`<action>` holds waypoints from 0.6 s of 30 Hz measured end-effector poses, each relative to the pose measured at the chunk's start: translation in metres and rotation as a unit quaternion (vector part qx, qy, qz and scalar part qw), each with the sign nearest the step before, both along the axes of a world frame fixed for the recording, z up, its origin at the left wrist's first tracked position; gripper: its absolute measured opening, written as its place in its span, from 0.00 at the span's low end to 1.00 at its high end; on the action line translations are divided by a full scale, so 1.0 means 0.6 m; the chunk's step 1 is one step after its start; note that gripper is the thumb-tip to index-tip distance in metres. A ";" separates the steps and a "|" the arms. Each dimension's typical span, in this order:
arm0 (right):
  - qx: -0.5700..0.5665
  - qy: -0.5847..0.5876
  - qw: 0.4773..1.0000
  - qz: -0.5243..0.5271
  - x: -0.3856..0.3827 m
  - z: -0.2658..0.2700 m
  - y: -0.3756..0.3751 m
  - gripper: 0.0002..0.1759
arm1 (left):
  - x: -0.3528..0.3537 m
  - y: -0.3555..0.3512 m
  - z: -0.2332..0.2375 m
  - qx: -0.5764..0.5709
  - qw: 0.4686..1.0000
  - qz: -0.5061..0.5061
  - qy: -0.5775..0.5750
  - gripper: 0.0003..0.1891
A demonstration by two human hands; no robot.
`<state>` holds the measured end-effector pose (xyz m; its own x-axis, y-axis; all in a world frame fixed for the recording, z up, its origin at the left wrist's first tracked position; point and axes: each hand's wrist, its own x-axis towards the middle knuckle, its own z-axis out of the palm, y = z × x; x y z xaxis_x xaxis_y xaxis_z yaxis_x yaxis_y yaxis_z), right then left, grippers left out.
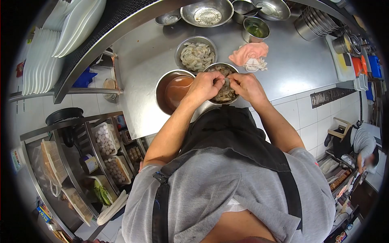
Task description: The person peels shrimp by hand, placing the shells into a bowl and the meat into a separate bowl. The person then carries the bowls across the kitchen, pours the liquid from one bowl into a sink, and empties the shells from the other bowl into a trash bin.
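Observation:
Both my hands meet over a steel bowl of grey unpeeled shrimp [221, 95] at the counter's near edge. My left hand [206, 86] and my right hand [245, 85] pinch a single shrimp [226, 82] between their fingertips. Just behind it stands a bowl of pale peeled shrimp [197, 55]. To the left sits a bowl of brownish liquid [175, 91]. My grey shirt and black apron fill the lower part of the view.
A pink cloth [250, 54] lies on the steel counter [300, 60]. Several empty steel bowls [207, 12] and stacked containers [318, 22] stand at the back. White plates [44, 60] are stacked at left above shelves of packaged food [106, 139]. Another person [362, 146] crouches at right.

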<state>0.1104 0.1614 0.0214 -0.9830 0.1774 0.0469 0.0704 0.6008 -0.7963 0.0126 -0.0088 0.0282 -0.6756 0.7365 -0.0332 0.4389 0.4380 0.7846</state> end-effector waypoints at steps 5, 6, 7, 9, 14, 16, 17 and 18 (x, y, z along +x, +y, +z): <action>0.015 -0.025 0.999 -0.016 -0.004 -0.017 0.008 0.12 | -0.003 -0.002 0.009 -0.026 0.999 0.012 -0.023 0.09; 0.035 -0.021 0.999 -0.012 -0.004 -0.019 0.010 0.12 | -0.004 -0.003 0.007 -0.029 0.999 0.017 -0.031 0.09; 0.035 -0.021 0.999 -0.012 -0.004 -0.025 0.011 0.12 | -0.005 -0.005 0.005 -0.033 0.998 0.022 -0.039 0.09; 0.065 -0.016 0.998 -0.014 -0.003 -0.033 0.014 0.11 | -0.004 -0.007 0.004 -0.027 0.998 0.028 -0.044 0.09; 0.010 -0.033 0.999 -0.009 0.004 -0.018 0.012 0.10 | -0.004 -0.005 0.013 -0.047 0.996 0.037 -0.065 0.10; -0.013 -0.042 0.999 -0.009 0.004 -0.012 0.010 0.11 | -0.008 -0.005 0.001 0.002 0.996 0.028 -0.086 0.10; -0.050 -0.006 0.999 -0.016 0.003 -0.010 0.006 0.11 | -0.009 -0.007 -0.004 0.002 0.996 0.027 -0.086 0.10; -0.087 0.030 0.995 -0.024 0.003 -0.009 0.003 0.12 | -0.010 -0.007 -0.001 0.005 0.994 0.025 -0.105 0.10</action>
